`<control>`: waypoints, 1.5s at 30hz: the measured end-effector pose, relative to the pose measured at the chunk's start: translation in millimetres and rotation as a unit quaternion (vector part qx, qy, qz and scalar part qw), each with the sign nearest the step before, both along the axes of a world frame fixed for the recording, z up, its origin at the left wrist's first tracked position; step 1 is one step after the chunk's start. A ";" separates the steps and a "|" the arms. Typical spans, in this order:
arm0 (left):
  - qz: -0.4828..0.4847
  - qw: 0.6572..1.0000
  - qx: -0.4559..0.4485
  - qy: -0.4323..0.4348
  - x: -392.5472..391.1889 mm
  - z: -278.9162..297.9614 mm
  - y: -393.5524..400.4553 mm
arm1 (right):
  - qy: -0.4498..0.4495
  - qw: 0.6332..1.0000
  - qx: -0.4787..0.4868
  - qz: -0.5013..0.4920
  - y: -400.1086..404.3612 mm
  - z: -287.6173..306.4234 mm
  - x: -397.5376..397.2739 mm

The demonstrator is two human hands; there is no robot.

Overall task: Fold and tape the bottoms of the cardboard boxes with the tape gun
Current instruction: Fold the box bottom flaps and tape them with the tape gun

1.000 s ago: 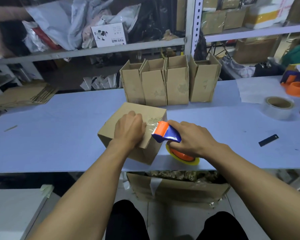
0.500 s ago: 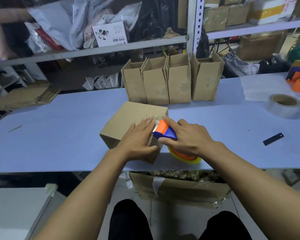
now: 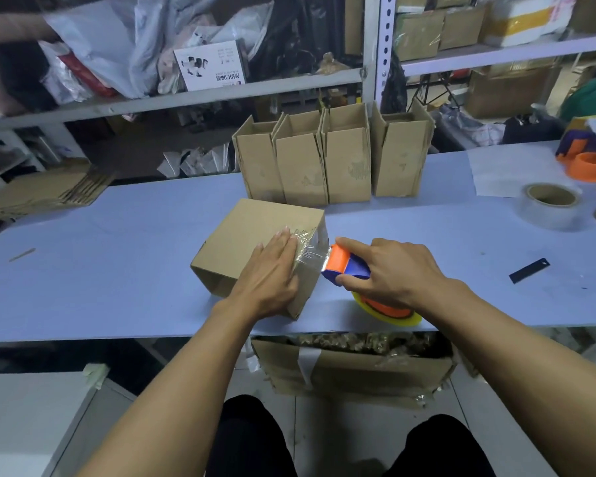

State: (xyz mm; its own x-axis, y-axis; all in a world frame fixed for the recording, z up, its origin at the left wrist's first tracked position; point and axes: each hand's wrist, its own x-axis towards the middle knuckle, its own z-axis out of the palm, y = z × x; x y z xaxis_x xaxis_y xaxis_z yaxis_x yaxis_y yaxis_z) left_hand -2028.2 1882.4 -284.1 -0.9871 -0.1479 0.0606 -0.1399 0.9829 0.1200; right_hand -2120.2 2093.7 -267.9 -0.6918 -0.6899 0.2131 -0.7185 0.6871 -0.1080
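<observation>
- Cardboard, plain brown: in the head view the box being worked [image 3: 255, 242] lies on the pale blue worktop [image 3: 100, 270], near its front edge and just left of centre, with its closed bottom turned to the right.
- The left hand [image 3: 272, 277] lies flat on the box's top face, fingers straight and together, pressing down beside the shiny clear tape [image 3: 308, 247] that wraps the box's right edge.
- The right hand [image 3: 389, 270] grips the tape gun [image 3: 344, 265], fingers curled round its blue and orange head; the gun's orange roll hub with a yellow rim sits under the wrist at the worktop's front edge.
- The relation that matters: the gun's mouth touches the box's right face, so the box lies directly left of the gun. The tape strip runs from left to right, over the box's right-hand edge and into the gun. The right hand holds the tool and the left steadies the box; I judge a pull away to the right would cut the strip.
- 4 upright boxes [image 3: 334, 160] stand in a row at the far side, tops open.
- Flat cardboard blanks [image 3: 45, 194] lie far left; 1 loose clear tape roll [image 3: 549, 206] sits far right.
- Writing: a white carton [image 3: 214, 65] on the shelf carries upside-down print, too small to read. No brand is legible on the boxes or gun.
</observation>
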 end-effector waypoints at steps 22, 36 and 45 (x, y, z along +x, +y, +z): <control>0.090 0.979 0.084 0.165 -22.8 -6.2 15.1 | -0.166 0.973 0.158 -0.036 -82.3 14.2 -12.2; 0.059 0.995 0.060 0.058 2.6 6.5 -34.1 | -0.051 0.987 0.100 -0.118 -30.9 -18.5 -21.4; 0.001 0.989 0.122 0.086 27.2 2.9 -57.2 | -0.003 0.997 -0.018 -0.077 -56.5 -12.4 -2.5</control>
